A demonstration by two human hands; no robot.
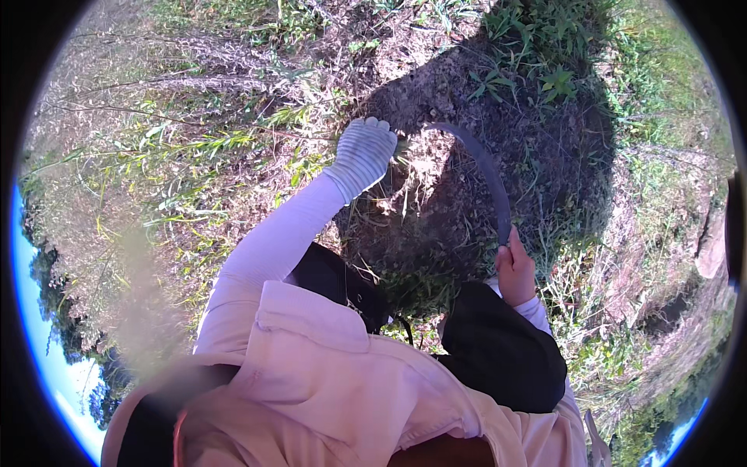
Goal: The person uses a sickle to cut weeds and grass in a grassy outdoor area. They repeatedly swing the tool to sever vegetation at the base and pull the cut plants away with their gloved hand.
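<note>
My left hand [363,153], in a pale striped knit glove, is curled into a fist low over the ground. A thin leafy weed stem [286,135] runs from the left into this fist, and a bit of green shows on its other side. My bare right hand [516,272] grips a sickle, its handle mostly hidden in the palm. The sickle's long curved blade [489,166] arcs up and to the left, its tip a short way right of the gloved fist. Between fist and blade lies a sunlit patch of dry grass [423,166].
Leafy weeds [519,41] grow beyond the blade, partly in my shadow [420,87]. Dry brushy stalks [216,55] spread at the upper left. My dark-trousered knees [502,350] are bent close below the hands. A bare earthy patch [711,251] shows at the far right.
</note>
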